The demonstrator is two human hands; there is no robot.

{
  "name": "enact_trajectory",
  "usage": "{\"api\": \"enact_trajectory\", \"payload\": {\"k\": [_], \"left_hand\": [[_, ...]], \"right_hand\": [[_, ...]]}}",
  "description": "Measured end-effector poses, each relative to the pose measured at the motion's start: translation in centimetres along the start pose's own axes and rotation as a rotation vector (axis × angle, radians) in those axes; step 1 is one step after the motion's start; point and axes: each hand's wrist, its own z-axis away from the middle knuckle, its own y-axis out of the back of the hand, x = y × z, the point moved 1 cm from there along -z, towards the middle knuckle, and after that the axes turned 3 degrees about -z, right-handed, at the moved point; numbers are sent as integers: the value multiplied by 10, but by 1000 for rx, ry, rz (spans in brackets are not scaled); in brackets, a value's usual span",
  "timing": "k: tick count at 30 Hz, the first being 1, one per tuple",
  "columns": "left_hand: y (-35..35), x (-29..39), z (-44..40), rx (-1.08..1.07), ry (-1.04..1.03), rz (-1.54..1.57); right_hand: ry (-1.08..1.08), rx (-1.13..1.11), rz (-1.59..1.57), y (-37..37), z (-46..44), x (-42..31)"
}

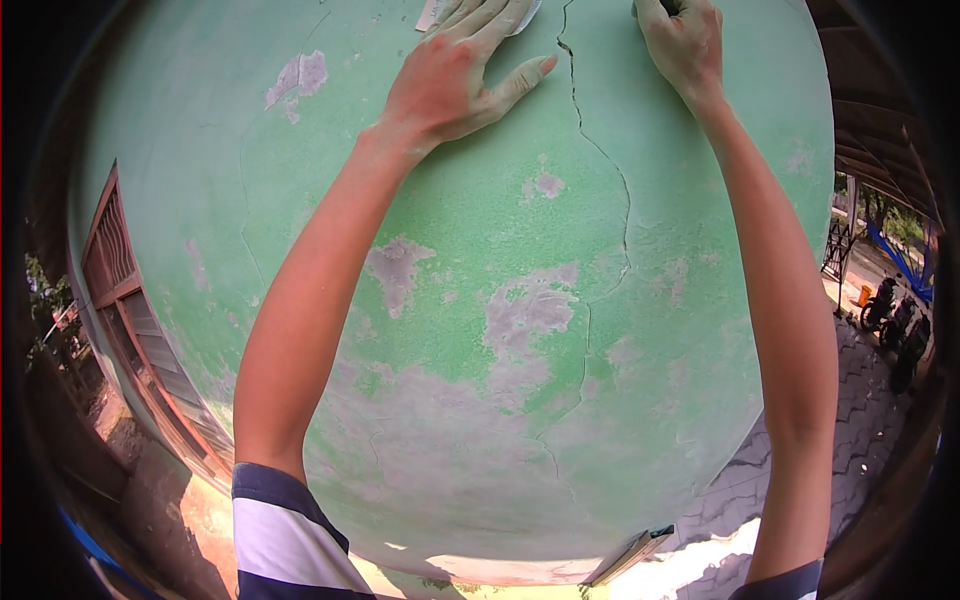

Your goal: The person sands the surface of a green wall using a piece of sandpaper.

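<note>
Both arms reach up against a green painted wall [480, 220] with peeling grey patches and a long dark crack [612, 165]. At the top, my left hand [455, 75] lies flat with fingers stretched and thumb out, left of the crack. Beneath its fingers is a white sheet [430, 14], its edges showing on both sides; it looks like the printed back of sandpaper. Pale dust coats the fingers. Right of the crack, my right hand [686, 42] is closed with curled fingers at the frame's top edge. What it holds, if anything, is hidden.
A wooden-framed window or shutter [130, 285] is set at the wall's left side. Beyond the right corner lie grey paving [850, 430], parked motorcycles [900, 325] and a blue sheet [905, 262]. A board-like piece [635, 555] stands near the wall's foot.
</note>
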Motion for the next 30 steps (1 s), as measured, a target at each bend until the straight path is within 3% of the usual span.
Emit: {"api": "enact_trajectory", "payload": {"k": [4, 7, 9, 13, 15, 19, 21, 24, 30], "left_hand": [[10, -13, 4, -146, -82, 37], [5, -5, 3, -168, -4, -62], [-12, 1, 3, 144, -14, -109], [-35, 56, -6, 81, 61, 3], [-48, 85, 0, 109, -134, -18], [-36, 62, -10, 85, -203, 6], [-17, 35, -32, -71, 52, 56], [-10, 7, -39, 21, 2, -104], [-6, 35, -30, -39, -44, -52]], "right_hand": [[-16, -7, -13, -1, -1, 4], [-13, 4, -3, -4, 0, 7], [9, 4, -38, -4, -2, 5], [37, 46, -65, -3, -2, 5], [-7, 61, -100, 0, -2, 3], [8, 75, -103, 2, -4, 4], [7, 107, -141, 1, -6, 4], [5, 108, -124, 3, -6, 8], [27, 112, -122, 1, -6, 11]]}}
